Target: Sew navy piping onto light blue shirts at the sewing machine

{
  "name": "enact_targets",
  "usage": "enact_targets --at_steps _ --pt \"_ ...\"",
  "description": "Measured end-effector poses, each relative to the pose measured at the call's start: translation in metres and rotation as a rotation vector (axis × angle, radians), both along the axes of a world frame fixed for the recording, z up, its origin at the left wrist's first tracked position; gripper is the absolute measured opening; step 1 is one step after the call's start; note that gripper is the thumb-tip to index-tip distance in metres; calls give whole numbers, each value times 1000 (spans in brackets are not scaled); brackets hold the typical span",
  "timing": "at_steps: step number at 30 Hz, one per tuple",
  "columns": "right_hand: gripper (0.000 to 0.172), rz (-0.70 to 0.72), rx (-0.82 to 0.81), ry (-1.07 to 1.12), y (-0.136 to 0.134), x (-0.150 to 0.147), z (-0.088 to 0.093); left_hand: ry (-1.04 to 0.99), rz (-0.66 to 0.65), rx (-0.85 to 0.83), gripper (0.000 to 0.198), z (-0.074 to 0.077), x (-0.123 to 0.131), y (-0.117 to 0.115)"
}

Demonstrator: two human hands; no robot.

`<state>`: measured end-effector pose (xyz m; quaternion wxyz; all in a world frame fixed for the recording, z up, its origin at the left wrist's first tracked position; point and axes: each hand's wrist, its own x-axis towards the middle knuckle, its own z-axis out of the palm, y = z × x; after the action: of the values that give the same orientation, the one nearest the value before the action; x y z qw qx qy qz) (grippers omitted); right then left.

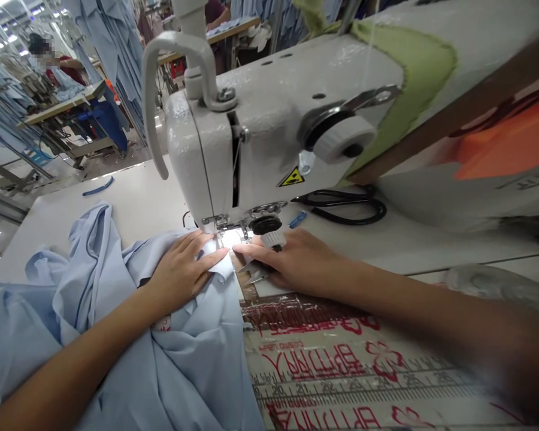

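A light blue cloth garment (197,353) lies in folds across the left of the table, its edge running under the needle area of a white sewing machine (269,143). My left hand (179,263) rests flat on this cloth just left of the presser foot, fingers stretched and thumb apart. On the other side, my right hand (300,260) reaches its index finger to the lit spot by the needle. Metal blades of thread snips (257,275) stick out from under that hand; its other fingers curl around them, their handle hidden. The needle tip is lost in glare.
Black-handled scissors (354,206) lie behind my right hand, near a small blue scrap (297,219). A printed ruler strip (341,383) covers the front of the table. A blue strip (97,187) lies far left. Another person (56,66) sits at a distant table.
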<state>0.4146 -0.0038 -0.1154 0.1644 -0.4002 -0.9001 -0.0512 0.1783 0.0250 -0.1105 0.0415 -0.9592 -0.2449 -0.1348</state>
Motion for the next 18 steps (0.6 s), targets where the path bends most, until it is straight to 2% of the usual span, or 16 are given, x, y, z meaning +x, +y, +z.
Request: enact_targets --at_steps 10,18 --pt "32 3 -32 9 0 2 -4 28 -9 22 31 1 0 2" --pt "31 -33 -93 -70 0 0 3 20 -19 17 31 0 1 3"
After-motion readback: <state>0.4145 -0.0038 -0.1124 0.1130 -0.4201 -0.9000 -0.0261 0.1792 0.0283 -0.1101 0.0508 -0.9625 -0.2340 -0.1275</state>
